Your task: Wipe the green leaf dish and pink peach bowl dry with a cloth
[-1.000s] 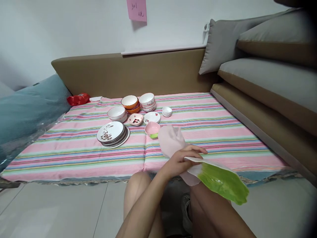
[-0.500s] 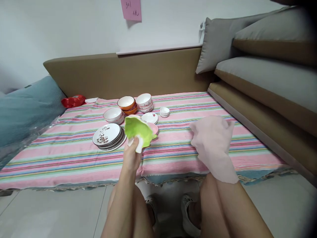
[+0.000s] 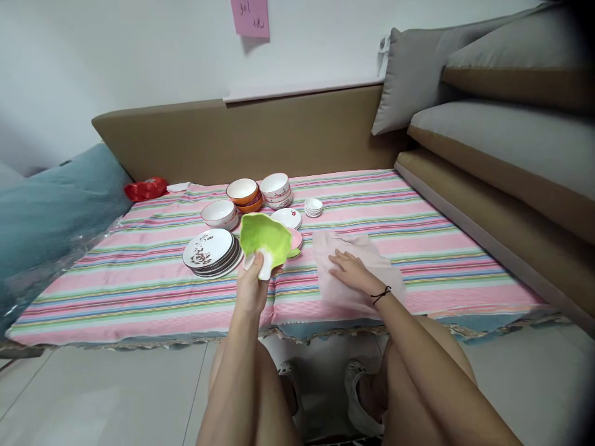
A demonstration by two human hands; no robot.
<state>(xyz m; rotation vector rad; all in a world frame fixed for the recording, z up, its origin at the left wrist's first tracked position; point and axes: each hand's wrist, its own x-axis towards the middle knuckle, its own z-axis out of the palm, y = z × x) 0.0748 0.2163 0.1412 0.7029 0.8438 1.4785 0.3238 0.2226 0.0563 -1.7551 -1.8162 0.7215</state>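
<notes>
Your left hand [image 3: 251,285] pinches the white end of a leaf-shaped green dish [image 3: 267,238], thumb on the inner face; the dish is raised and tilted, its green inside toward you. Your right hand [image 3: 351,271] lies spread, palm down, on a thin pale cloth [image 3: 334,296]; a black band [image 3: 381,295] circles that wrist. The cloth lies on the striped cover [image 3: 153,291]. Just behind the dish: a pink bowl [image 3: 296,238], partly hidden, with a green tip [image 3: 294,253] at its near side; full shape of that piece hidden. Left of the dish: a stack of plates [image 3: 207,249], floral top plate. Farther back, left to right: a white bowl [image 3: 218,214], orange bowls [image 3: 243,192], stacked white bowls [image 3: 275,187] and small white dishes [image 3: 313,207]. A flowered plate [image 3: 284,217] sits in front of the stacked white bowls. Far left: a red packet [image 3: 146,189], near the blue cushion [image 3: 60,217].
</notes>
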